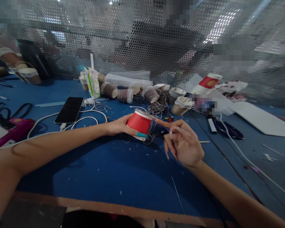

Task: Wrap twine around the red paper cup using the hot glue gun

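Observation:
A red paper cup (140, 123) with a white rim is held on its side, tilted, above the blue table. My left hand (120, 125) wraps round it from the left, thumb along the near side; a teal patch shows at the thumb tip. Small dark marks run along the cup's upper right side. My right hand (184, 144) is just right of the cup, palm turned up and fingers apart. Its index finger reaches to the cup's right edge; whether it touches I cannot tell. I make out nothing in this hand.
Behind the cup lie several thread-wrapped cups (125, 95) and tangled wire (160, 103). A phone (69, 110) on a white cable and a magenta glue gun (20, 126) are left. To the right are dark-handled scissors (228, 129), a white board (263, 118) and another red cup (207, 83). Perforated metal mesh (133, 41) stands behind.

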### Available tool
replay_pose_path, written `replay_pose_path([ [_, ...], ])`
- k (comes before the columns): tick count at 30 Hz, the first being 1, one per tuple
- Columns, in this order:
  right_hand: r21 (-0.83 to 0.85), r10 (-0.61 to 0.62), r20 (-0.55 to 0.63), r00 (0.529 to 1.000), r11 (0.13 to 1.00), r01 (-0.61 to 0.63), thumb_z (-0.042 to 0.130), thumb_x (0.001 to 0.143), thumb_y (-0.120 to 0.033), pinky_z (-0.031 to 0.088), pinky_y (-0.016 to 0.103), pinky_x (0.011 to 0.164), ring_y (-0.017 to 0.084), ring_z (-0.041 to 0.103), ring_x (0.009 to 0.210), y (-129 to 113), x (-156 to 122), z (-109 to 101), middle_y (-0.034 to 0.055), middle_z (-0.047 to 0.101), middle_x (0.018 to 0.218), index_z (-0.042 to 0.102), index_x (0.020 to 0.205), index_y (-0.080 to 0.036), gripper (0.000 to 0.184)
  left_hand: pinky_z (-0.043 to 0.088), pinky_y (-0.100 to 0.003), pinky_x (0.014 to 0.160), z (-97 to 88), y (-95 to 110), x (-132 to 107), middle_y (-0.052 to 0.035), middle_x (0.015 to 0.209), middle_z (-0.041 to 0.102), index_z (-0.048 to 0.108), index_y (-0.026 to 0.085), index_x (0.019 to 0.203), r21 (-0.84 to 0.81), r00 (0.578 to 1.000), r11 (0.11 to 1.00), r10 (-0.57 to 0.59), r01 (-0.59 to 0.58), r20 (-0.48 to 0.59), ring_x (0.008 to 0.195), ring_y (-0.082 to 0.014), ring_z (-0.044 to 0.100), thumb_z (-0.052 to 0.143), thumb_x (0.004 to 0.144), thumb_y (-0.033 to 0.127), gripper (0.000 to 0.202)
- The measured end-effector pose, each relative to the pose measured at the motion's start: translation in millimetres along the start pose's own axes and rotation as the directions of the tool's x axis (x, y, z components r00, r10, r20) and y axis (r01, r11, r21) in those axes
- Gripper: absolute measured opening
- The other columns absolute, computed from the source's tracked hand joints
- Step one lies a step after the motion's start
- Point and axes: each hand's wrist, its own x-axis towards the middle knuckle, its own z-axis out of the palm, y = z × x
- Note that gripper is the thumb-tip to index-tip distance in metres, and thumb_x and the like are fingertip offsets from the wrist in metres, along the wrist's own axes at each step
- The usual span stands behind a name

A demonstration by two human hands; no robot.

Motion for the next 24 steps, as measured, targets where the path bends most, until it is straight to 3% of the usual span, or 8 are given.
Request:
replay_pose_path([
  [3,-0.046,-0.138,-0.173,0.975,0.990,0.132,0.051,0.093,-0.046,0.027,0.027,0.028,0.006,0.033,0.028,1.6,2.2,-3.8,0.0081,0.080,0.099,0.047,0.077,-0.025,0.026,0.054,-0.043,0.092,-0.9,-2.2,0.1,-0.0087,0.107,0.074,0.062,0.018,0.119,0.049,0.998,0.999,-0.020,0.023,-0.065,0.094,-0.0220,0.070,0.094,0.052,0.025,0.075],
  [5,-0.112,-0.213,-0.234,0.949,0.975,0.191,0.054,0.092,-0.046,0.028,0.029,0.029,0.008,0.034,0.030,2.7,1.1,-4.5,0.0063,0.080,0.093,0.046,0.077,-0.027,0.025,0.053,-0.045,0.094,-0.3,-3.0,-0.1,-0.0093,0.109,0.073,0.062,0.017,0.119,0.082,0.995,0.996,-0.024,0.032,-0.101,0.096,-0.0227,0.070,0.095,0.052,0.025,0.075],
  [7,-0.177,-0.225,-0.169,0.960,0.965,0.195,0.056,0.093,-0.045,0.034,0.031,0.033,0.010,0.037,0.033,4.4,-2.3,-4.1,0.0058,0.079,0.096,0.046,0.080,-0.028,0.024,0.053,-0.046,0.094,1.8,-3.1,-0.3,-0.0098,0.111,0.072,0.061,0.017,0.119,0.106,0.993,0.994,-0.011,0.023,-0.115,0.098,-0.0235,0.069,0.095,0.052,0.025,0.075],
  [10,-0.274,-0.172,0.111,0.979,0.941,0.196,0.054,0.096,-0.046,0.043,0.032,0.040,0.010,0.044,0.040,7.7,-8.5,-3.1,0.0091,0.077,0.117,0.049,0.089,-0.027,0.021,0.053,-0.047,0.095,5.9,-2.8,-0.2,-0.0101,0.114,0.071,0.061,0.018,0.119,0.142,0.992,0.990,0.038,-0.021,-0.117,0.102,-0.0249,0.068,0.095,0.052,0.024,0.076],
  [12,-0.348,-0.143,0.281,0.949,0.907,0.239,0.052,0.098,-0.047,0.046,0.032,0.044,0.010,0.047,0.045,8.7,-11.0,-2.4,0.0135,0.071,0.132,0.050,0.095,-0.026,0.021,0.052,-0.047,0.096,8.1,-3.3,0.0,-0.0105,0.116,0.071,0.062,0.019,0.119,0.158,0.992,0.986,0.065,-0.047,-0.112,0.105,-0.0260,0.067,0.095,0.052,0.025,0.075],
  [14,-0.406,-0.128,0.364,0.923,0.870,0.280,0.050,0.099,-0.045,0.047,0.032,0.048,0.010,0.048,0.050,7.6,-11.6,-1.4,0.0164,0.063,0.144,0.049,0.100,-0.026,0.019,0.052,-0.047,0.098,9.7,-4.4,-0.1,-0.0113,0.119,0.070,0.062,0.019,0.119,0.171,0.990,0.982,0.092,-0.074,-0.103,0.108,-0.0271,0.066,0.095,0.053,0.026,0.074],
  [20,-0.448,-0.162,0.375,0.913,0.830,0.332,0.048,0.101,-0.035,0.047,0.031,0.051,0.008,0.048,0.049,4.6,-10.8,0.5,0.0160,0.059,0.149,0.047,0.103,-0.026,0.009,0.051,-0.046,0.098,11.8,-5.3,-1.9,-0.0111,0.122,0.068,0.059,0.020,0.123,0.237,0.985,0.962,0.158,-0.138,-0.069,0.111,-0.0270,0.065,0.093,0.057,0.025,0.074],
  [24,-0.474,-0.291,0.242,0.926,0.797,0.374,0.051,0.099,-0.035,0.046,0.034,0.047,0.012,0.049,0.045,11.5,-14.4,-7.1,0.0109,0.077,0.118,0.052,0.096,-0.026,0.010,0.053,-0.048,0.096,9.2,-3.7,-2.8,-0.0114,0.120,0.068,0.056,0.021,0.127,0.237,0.988,0.964,0.137,-0.118,-0.066,0.110,-0.0287,0.065,0.092,0.056,0.025,0.079],
])
